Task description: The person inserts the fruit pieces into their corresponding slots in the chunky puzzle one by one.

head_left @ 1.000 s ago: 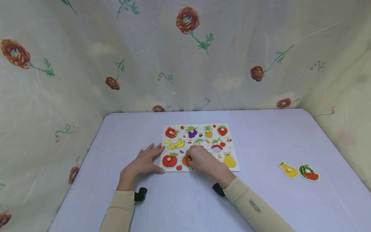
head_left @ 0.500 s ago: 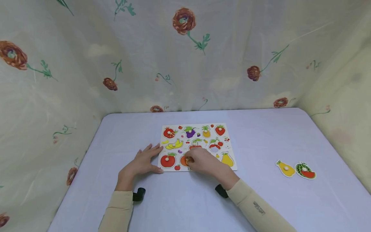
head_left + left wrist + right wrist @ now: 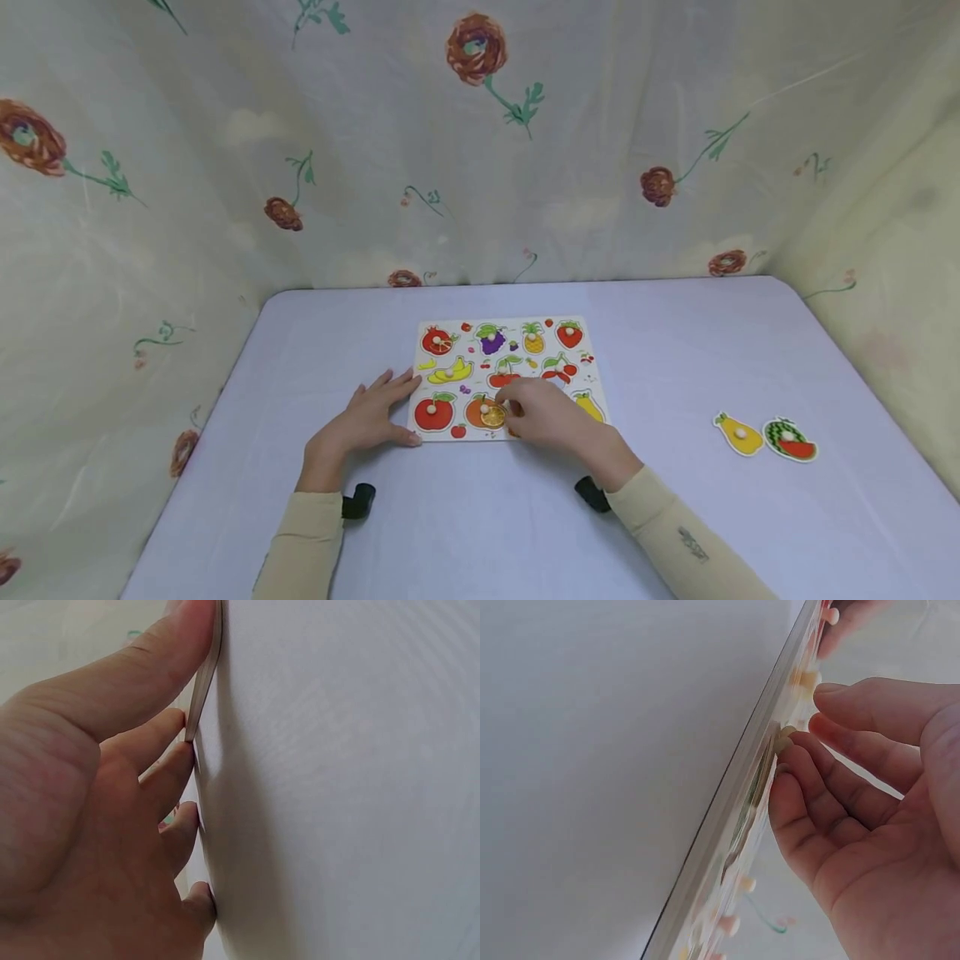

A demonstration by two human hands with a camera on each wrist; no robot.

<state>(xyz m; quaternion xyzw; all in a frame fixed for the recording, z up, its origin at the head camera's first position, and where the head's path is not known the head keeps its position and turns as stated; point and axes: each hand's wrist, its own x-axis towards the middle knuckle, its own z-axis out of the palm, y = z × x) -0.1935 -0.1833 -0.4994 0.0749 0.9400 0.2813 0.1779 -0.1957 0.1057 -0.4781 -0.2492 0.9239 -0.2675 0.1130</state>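
Observation:
A white fruit knob-puzzle board [image 3: 512, 329] lies on the table in the head view. My left hand [image 3: 363, 417] is spread at its left edge, thumb and fingertips touching the side. My right hand [image 3: 555, 417] hovers over the lower middle, just right of the orange piece [image 3: 478, 411], which sits in the board with its knob showing. In the right wrist view, thumb and index finger [image 3: 855, 739] stand apart with nothing pinched, while the other fingers bend close to the board. That hand hides part of the bottom row, including some of a yellow pear shape [image 3: 589, 405].
To the right on the table lie a loose yellow pear piece [image 3: 740, 435] and a watermelon piece [image 3: 790, 440], side by side. Several knobbed pieces fill the board, among them an apple [image 3: 427, 416] and bananas [image 3: 453, 372]. A flowered curtain [image 3: 585, 183] surrounds the table.
My right hand has let go of the orange piece and shifted right, uncovering it. My left hand stays at the board's edge.

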